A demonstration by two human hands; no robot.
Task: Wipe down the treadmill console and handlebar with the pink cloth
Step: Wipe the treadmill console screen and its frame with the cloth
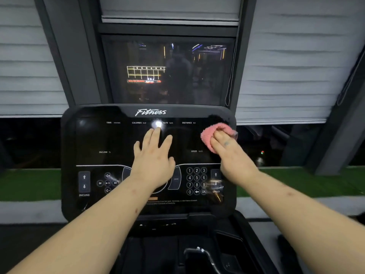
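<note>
The black glossy treadmill console (102,139) fills the middle of the head view, with white labels, a number keypad and arrow buttons. My left hand (154,157) lies flat on the middle of the panel, fingers spread and pointing up. My right hand (231,153) presses a bunched pink cloth (214,131) against the console's upper right area, near its right edge. The cloth shows above and left of my fingers. No handlebar is clearly visible.
Behind the console is a dark window (169,74) with reflections, flanked by grey blinds (286,66). Below the console sits the dark tray area with a clip and cord (199,251). Green turf (29,182) runs outside at both sides.
</note>
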